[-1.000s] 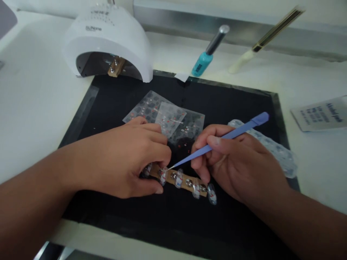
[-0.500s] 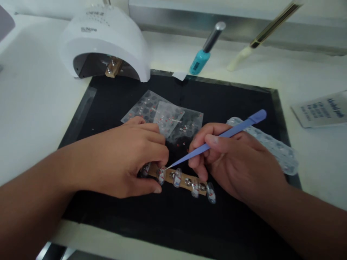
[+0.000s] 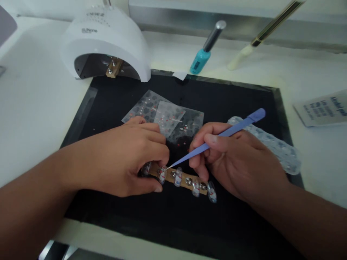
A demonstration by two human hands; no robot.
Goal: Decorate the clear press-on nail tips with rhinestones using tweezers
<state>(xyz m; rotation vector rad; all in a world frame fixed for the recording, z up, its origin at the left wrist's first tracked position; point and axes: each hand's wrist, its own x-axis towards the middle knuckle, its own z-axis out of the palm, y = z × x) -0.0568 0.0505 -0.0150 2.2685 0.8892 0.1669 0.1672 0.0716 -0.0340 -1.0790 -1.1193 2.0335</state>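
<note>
A wooden strip (image 3: pixel 183 181) with several clear, decorated nail tips lies on the black mat. My left hand (image 3: pixel 132 159) is closed round the strip's left end, its thumb below and fingers above. In my right hand (image 3: pixel 230 155) is a thin blue-violet tool (image 3: pixel 233 130), held like a pen. The tool's pale tip touches or nearly touches a nail tip (image 3: pixel 162 175) beside my left fingers. Behind my hands lie sticker sheets (image 3: pixel 170 115) with small red and white marks.
A white lamp (image 3: pixel 108 39) with another wooden piece (image 3: pixel 114 68) in its opening stands at the back left. Behind the black mat (image 3: pixel 230 95) are a turquoise bottle (image 3: pixel 200 61) and a gold-handled brush (image 3: pixel 267 30). A translucent bumpy strip (image 3: pixel 279 150) and white packet (image 3: pixel 322 110) lie right.
The whole view has shifted very slightly. Both hands keep the same grip, and the tool's tip stays at the same nail tip.
</note>
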